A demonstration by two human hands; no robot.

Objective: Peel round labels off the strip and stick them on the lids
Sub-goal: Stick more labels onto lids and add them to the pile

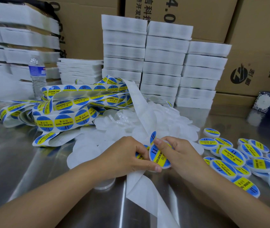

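Centre frame: my left hand [127, 159] pinches the strip [140, 186]; my right hand [182, 155] grips a lid [151, 158], thumb pressing its label [160, 159] flat. Labels look thin, limp and tacky, best lifted by the edge; lids seem light and stiff.

table [24, 153]: brushed glossy metal | labels [61, 122]: glossy | boxes [254, 38]: matt cardboard
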